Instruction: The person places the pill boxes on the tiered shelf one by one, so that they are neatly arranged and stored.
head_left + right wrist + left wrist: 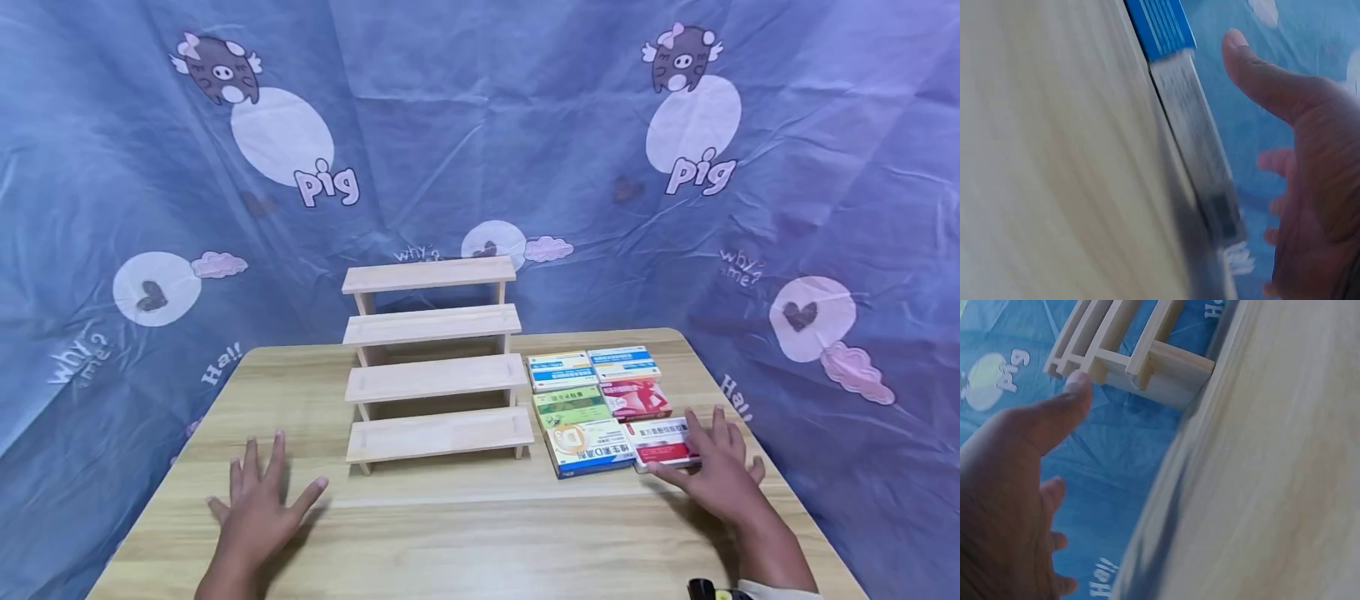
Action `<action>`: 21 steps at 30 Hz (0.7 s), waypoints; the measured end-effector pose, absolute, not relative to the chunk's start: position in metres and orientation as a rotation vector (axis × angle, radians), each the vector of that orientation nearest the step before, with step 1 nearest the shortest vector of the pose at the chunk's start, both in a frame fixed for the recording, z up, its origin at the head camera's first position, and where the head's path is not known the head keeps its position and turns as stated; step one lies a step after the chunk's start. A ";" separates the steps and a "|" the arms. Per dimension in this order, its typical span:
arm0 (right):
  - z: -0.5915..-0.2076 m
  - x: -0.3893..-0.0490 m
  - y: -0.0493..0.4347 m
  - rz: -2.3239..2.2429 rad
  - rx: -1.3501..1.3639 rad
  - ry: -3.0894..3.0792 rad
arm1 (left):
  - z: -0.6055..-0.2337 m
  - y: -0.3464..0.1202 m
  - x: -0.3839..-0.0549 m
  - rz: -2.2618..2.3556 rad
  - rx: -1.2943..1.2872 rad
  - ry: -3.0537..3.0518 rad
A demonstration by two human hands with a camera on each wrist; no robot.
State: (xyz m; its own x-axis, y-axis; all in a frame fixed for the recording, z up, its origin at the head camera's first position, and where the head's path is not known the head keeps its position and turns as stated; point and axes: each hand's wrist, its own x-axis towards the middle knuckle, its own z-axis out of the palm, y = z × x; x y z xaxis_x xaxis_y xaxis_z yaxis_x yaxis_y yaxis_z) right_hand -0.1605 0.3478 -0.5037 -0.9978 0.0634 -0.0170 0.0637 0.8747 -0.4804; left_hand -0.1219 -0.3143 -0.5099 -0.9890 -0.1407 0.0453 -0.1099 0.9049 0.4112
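My left hand [258,517] hovers over the table's left side with fingers spread, holding nothing; in the left wrist view its thumb points toward the wooden rack. On the right, my right hand [720,475] reaches over the near white-and-red medicine box [660,443], thumb and fingers apart and overlapping its right end. In the right wrist view a gap shows between the thumb and the white box side [1188,112]. Beside that box lies a white, yellow and blue vitamin D box [592,450]. Behind them are a green box [572,408] and a red box [636,398].
A four-step wooden display rack [438,379] stands mid-table, left of the boxes. Two blue-and-white boxes, one at the back left [561,372] and another at the back right [624,363], form the rear row. A blue patterned curtain [480,150] surrounds the wooden table [465,542].
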 end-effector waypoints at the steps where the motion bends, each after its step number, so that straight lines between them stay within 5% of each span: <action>1: -0.506 -0.161 0.353 -0.800 0.101 3.046 | -0.512 -0.315 -0.123 -0.684 0.190 -2.993; 21: -0.524 -0.171 0.393 -1.029 0.004 2.995 | -0.537 -0.299 -0.138 -1.149 -0.156 -2.708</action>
State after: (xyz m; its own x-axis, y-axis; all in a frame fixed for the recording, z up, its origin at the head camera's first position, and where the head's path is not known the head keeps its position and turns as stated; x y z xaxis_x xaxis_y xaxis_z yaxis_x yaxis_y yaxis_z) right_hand -0.1710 0.3926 -0.5244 -0.9997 0.0108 0.0232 -0.0057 0.7889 -0.6145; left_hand -0.1376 -0.2988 -0.5367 -0.9752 0.0206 0.2202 0.1727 0.6931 0.6999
